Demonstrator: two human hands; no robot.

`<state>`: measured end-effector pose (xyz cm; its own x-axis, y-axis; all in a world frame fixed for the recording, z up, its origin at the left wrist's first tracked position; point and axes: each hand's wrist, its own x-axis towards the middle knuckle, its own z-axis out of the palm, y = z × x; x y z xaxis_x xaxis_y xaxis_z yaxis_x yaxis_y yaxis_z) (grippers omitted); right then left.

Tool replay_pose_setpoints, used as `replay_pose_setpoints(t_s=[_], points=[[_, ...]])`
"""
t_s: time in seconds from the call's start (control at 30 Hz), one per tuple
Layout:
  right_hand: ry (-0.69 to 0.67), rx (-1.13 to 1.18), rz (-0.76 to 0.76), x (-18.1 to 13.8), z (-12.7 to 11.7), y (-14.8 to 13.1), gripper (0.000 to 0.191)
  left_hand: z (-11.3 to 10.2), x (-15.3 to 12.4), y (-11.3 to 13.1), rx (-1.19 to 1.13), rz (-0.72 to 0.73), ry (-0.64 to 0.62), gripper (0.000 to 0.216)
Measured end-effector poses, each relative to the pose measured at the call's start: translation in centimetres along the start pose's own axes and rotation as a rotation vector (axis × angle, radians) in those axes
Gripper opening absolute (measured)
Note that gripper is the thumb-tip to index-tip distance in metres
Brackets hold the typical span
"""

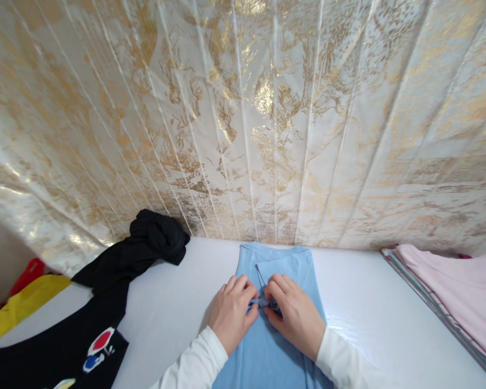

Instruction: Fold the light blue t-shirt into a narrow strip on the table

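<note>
Nearest the camera: two white sleeves (194, 364) enter from the bottom edge, one on each forearm.

Left hand (231, 313) lies palm down on a light blue garment (267, 351), fingers curled inward toward the centre line. Its grip is narrow, thumb and fingertips pinched on a small bunched fold of the blue cloth (258, 302).

Right hand (294, 316) mirrors it, just beside the left, knuckles up. Grip likewise narrow, closed on the same bunched fold; fingertips of both hands nearly touching over it. A thin dark line, seam or cord, runs from the fold up the cloth; cannot tell which.

The blue garment lies flat on the white desk (360, 302), running from the bottom edge away to the wall, a smaller folded panel showing on its far half.

Left of the hands: a black garment (65, 346) with a red, blue and white print (99, 348), spread on the desk, well apart from the blue one. Its far end is heaped in a black bundle (157, 237) against the wall. Beyond it, at the left edge, yellow cloth (20, 305) and a bit of red.

Right edge: a pink garment (453, 294) atop a stack of folded pieces.

Farthest: a wall covering of glossy white and gold panels (267, 108) filling the upper view.
</note>
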<state>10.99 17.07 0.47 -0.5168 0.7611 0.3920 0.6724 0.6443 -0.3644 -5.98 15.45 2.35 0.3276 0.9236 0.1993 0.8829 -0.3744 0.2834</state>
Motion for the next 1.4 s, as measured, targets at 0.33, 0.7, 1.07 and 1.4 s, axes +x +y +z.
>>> replay_pose_setpoints(t_s=[0.33,0.7,1.07,1.4], points=[[-0.051,-0.075,-0.045,0.0,-0.1,-0.2,0.021,0.0,0.2,-0.4,-0.061,-0.008,-0.010,0.009],[-0.094,0.075,-0.002,0.3,-2.0,0.2,0.008,-1.3,-0.4,0.3,-0.030,0.005,-0.068,0.020],[-0.152,-0.215,0.073,-0.4,-0.5,6.0,0.059,-1.2,-0.7,0.5,-0.087,0.197,-0.110,0.027],[-0.110,-0.305,0.177,-0.4,-0.7,6.8,0.066,0.3,5.0,0.2,-0.025,-0.025,0.017,0.032]])
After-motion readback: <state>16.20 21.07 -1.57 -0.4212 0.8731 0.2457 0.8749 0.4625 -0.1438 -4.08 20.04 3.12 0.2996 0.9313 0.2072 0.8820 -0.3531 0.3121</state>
